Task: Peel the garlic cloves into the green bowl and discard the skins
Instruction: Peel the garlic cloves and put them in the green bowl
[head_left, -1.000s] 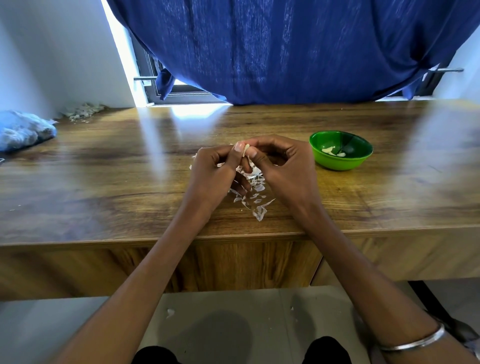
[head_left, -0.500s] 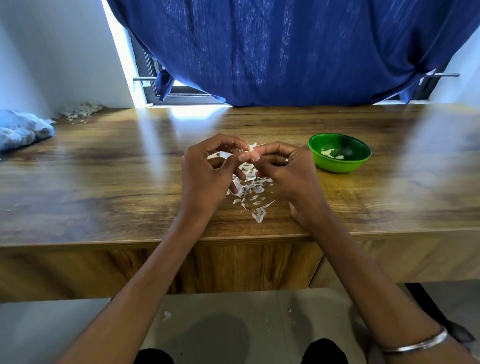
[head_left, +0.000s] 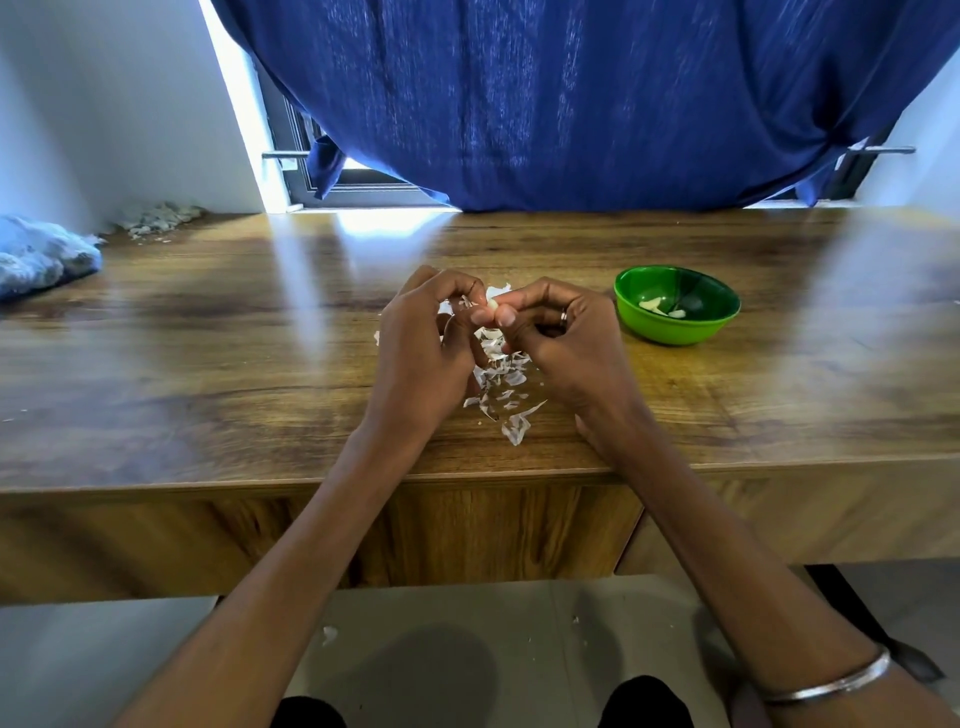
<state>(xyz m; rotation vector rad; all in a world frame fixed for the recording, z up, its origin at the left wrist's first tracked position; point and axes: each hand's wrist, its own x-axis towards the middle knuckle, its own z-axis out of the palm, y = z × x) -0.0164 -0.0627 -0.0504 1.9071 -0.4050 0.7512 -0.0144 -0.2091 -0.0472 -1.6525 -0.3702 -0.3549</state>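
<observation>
Above the skins (head_left: 501, 387), a garlic clove (head_left: 491, 305) pinched tight in the curled two-handed grip, left hand (head_left: 423, 348) and right hand (head_left: 563, 340).

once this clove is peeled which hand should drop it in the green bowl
Probably the right hand. The green bowl sits on the table just to that hand's right, while the left hand would have to cross over. Both hands pinch the garlic clove above the skins.
</observation>
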